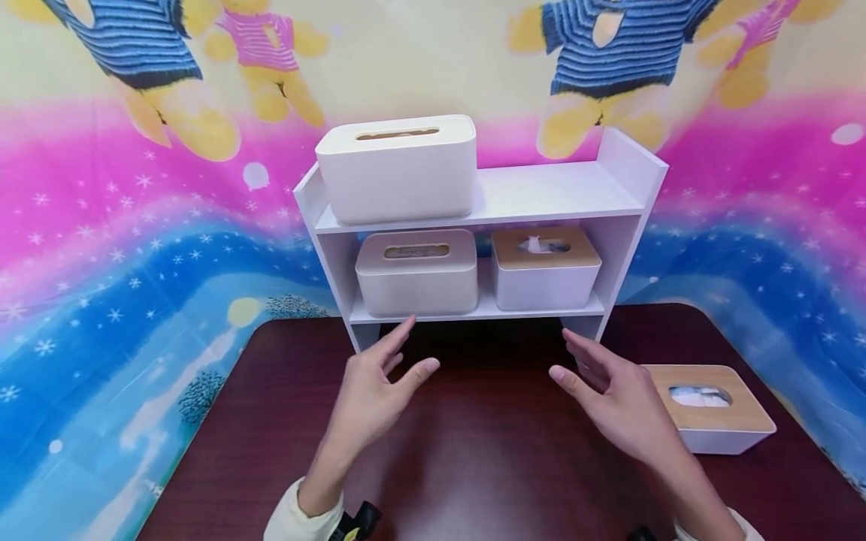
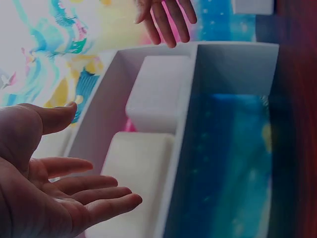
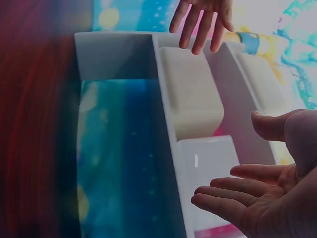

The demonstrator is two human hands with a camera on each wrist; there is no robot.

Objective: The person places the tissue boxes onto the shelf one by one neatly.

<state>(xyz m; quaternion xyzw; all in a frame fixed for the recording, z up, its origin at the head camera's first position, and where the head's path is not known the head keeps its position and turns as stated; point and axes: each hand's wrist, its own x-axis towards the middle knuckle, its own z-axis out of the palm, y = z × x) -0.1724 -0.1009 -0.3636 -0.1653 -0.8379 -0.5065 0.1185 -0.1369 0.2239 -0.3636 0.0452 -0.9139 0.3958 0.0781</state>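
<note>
Both hands are held apart above the dark table [image 1: 473,466], in front of the white shelf [image 1: 619,225], palms facing each other. The left hand [image 1: 375,394] is spread with fingers straight and relaxed, nothing held; its fingertips sit just below the lower shelf edge, near the cream tissue box [image 1: 417,272] on the left of the lower tier. The right hand [image 1: 619,409] is likewise spread and empty, its fingers near the shelf's right foot.

The step is judged to be a reach toward the lower tier, no contact made yet. The next move is judged to call for both palms being brought onto the sides of one box, with the overhanging top board kept clear.

The cream tissue box is seen as a rounded rectangular tub with a pale lid and an oval slot, upright, pushed back on the tier. Just beside it stands a wood-lid tissue box [image 1: 546,268], tissue showing in the slot; whether the two touch cannot be told. A larger white box [image 1: 397,169] sits on the top tier, left side. Another wood-lid box [image 1: 710,409] rests on the table, near the right hand, not touched.
</note>
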